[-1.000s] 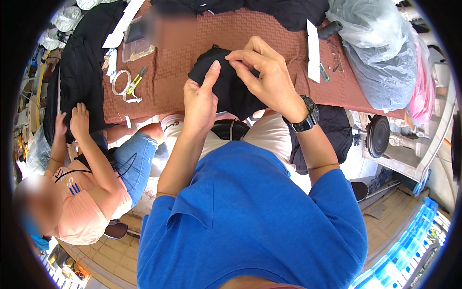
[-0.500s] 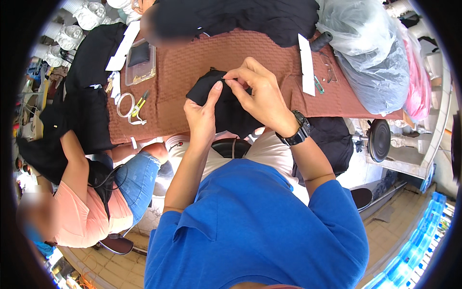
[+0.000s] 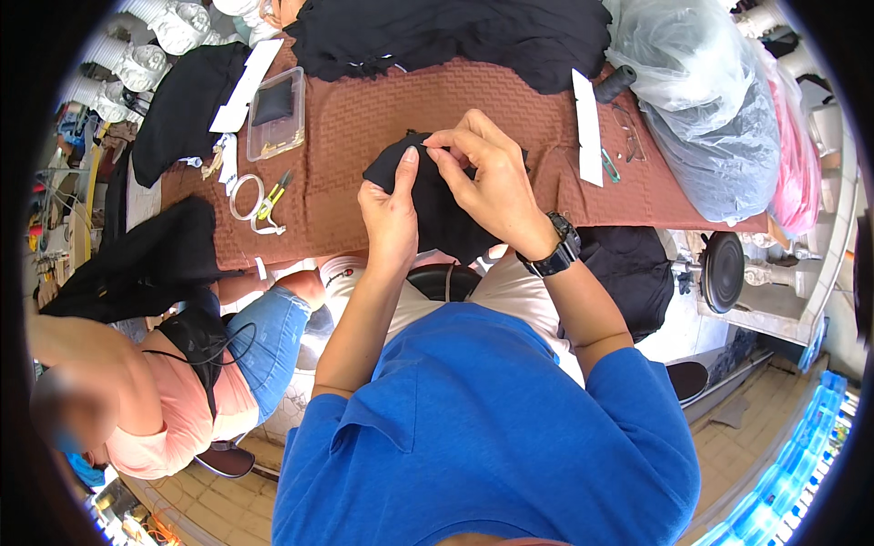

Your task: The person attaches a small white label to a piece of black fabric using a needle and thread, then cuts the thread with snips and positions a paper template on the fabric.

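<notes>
At the far left I see a person in a peach top (image 3: 218, 409), with a big loose black cloth (image 3: 150, 259) beside them. On the bumpy brown tablecloth (image 3: 350, 118) sit a clear plastic box (image 3: 264, 135), a white ring (image 3: 231, 198) and little yellow snips (image 3: 271, 202). The white cloth trousers (image 3: 355, 289) have a tiny mark with some red; I can't read it.

Next I see the left hand (image 3: 393, 218), pinching the left side of a small black piece of cloth (image 3: 439, 214). Its thumb lies on top. The cloth hangs between both hands at the table's near edge. The right hand (image 3: 496, 182) has its thumb and pointing finger pressed together at the cloth's top, near the left thumb tip. I can't tell what is between them.

Further right are a flat white strip (image 3: 587, 127) and a puffy clear plastic bag (image 3: 701, 118).
</notes>
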A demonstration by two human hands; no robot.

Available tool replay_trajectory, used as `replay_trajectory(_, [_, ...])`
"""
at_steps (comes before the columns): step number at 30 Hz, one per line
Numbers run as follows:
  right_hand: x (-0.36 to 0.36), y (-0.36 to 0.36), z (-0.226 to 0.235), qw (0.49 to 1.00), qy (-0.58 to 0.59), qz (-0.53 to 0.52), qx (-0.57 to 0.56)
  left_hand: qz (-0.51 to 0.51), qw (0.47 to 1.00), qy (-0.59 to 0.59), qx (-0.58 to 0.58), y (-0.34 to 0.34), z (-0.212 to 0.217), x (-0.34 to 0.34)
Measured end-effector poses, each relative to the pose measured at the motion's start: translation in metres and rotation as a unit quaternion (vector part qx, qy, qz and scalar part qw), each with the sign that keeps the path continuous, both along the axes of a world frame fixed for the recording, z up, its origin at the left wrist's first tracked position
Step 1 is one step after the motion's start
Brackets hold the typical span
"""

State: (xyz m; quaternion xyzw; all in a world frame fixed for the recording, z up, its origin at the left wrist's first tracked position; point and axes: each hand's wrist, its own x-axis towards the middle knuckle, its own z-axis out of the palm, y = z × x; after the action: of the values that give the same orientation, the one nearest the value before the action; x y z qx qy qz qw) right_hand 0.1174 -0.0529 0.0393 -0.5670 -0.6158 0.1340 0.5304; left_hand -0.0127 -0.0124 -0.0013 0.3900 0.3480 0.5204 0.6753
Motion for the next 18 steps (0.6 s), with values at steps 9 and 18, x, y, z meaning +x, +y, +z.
replay_trajectory(9, [0.0034,0.0011,-0.0036,1.0,-0.007,-0.006,-0.005,-0.005,1.0,0.007,0.009,-0.0005,-0.0013,-0.0002])
replay_trajectory(18, [0.004,0.0001,-0.0023,1.0,0.002,-0.006,-0.006,0.001,0.999,0.027,0.033,-0.0005,-0.0049,0.0015])
